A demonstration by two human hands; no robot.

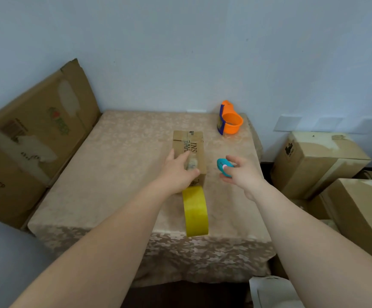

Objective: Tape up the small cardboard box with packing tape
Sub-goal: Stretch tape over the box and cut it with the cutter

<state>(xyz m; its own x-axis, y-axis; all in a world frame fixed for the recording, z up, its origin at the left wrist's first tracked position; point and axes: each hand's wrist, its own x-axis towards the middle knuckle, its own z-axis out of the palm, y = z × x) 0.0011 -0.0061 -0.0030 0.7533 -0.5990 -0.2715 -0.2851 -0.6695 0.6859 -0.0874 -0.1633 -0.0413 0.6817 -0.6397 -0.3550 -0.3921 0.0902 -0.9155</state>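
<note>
A small brown cardboard box with black print lies in the middle of the table. My left hand rests flat on its near end, fingers spread over the top. A strip of yellow packing tape runs from the box's near end toward the table's front edge. My right hand hovers just right of the box and grips a small teal cutter with a pink button.
An orange and blue tape dispenser stands at the back right of the table, which has a beige patterned cloth. A flattened carton leans at the left. Stacked boxes sit on the floor to the right.
</note>
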